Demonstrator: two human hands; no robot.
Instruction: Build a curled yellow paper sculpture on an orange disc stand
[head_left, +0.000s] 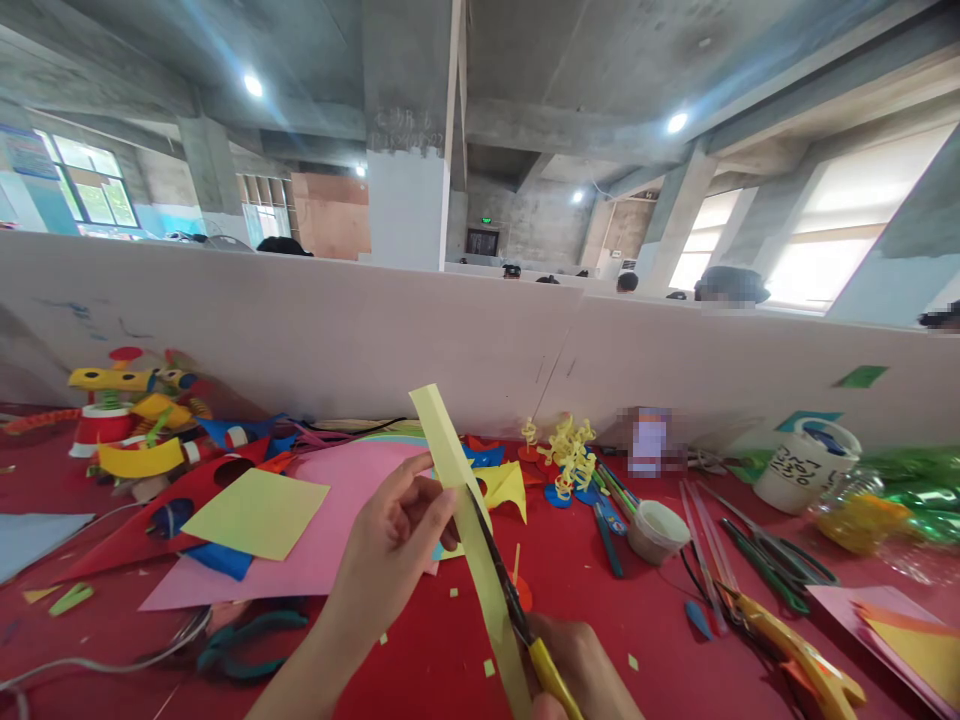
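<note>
My left hand [401, 530] pinches a long strip of pale yellow paper [439, 430] by its edge, above the red table. In my right hand [577, 655] is a pair of scissors with yellow handles [551, 680]; its dark blades lie along the strip, close to my left fingertips. How far the blades have cut in is hard to make out. Small yellow paper scraps [490, 668] lie on the red tabletop [420, 670] beneath. A square yellow sheet [259, 512] rests to the left on a large pink sheet [300, 580].
Paper and cardboard models [127, 430] stand at the far left, near teal-handled pliers [251, 640]. Curled yellow paper pieces [571, 455] stand ahead. To the right are a small white cup [658, 530], a yellow glue gun [795, 640], scissors [787, 560], a white bucket [806, 465] and plastic bottles [892, 510].
</note>
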